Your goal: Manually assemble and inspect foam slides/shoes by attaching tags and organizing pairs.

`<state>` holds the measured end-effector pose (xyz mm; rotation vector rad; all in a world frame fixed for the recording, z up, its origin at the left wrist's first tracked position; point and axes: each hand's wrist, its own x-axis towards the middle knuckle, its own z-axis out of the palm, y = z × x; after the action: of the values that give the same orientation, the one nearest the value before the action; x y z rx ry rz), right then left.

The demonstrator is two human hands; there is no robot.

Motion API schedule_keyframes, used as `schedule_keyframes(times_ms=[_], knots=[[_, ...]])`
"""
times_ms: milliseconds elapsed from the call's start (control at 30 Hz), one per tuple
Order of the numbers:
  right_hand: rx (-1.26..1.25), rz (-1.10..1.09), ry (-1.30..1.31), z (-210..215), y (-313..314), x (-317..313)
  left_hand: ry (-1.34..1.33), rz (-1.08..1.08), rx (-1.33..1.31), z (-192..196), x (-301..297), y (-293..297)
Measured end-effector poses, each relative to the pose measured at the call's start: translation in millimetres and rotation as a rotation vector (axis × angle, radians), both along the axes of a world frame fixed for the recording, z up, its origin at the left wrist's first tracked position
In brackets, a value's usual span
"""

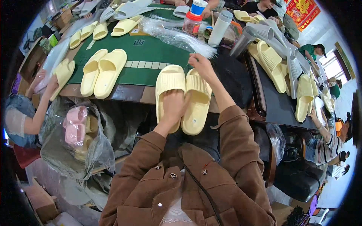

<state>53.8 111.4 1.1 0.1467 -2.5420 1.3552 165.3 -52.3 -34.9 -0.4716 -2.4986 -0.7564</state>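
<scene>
A pair of pale yellow slippers stands side by side in front of me at the table's near edge, toes pointing away. My left hand [173, 106] has its fingers tucked under the strap of the left slipper [171, 80], and its thumb reaches toward the right slipper [197, 109]. Between them they seem to be gripped together. Just beyond the right slipper's toe, my right hand [201, 67] is closed with its fingertips pinched. What it pinches, if anything, cannot be made out. A stack of clear plastic bags [177, 34] lies close beyond that hand.
Another yellow pair [106, 71] rests on the green mat [145, 77] to the left. A bag of pink slippers [75, 132] hangs below the table. Bottles [220, 28] and a red-lidded jar [192, 24] stand at the back. More slippers [269, 62] crowd the right table; co-workers sit around.
</scene>
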Motion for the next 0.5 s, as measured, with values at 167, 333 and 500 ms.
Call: schedule_keyframes(times_ms=[167, 333, 500], knots=[[-0.270, 0.138, -0.022, -1, -18, 0, -0.083, -0.011, -0.008, 1, 0, 5], [-0.208, -0.043, 0.127, 17, -36, 32, -0.109, -0.027, 0.017, -3, -8, -5], [0.109, -0.130, 0.425, 3, -19, 40, -0.326, -0.109, -0.104, 33, -9, -17]])
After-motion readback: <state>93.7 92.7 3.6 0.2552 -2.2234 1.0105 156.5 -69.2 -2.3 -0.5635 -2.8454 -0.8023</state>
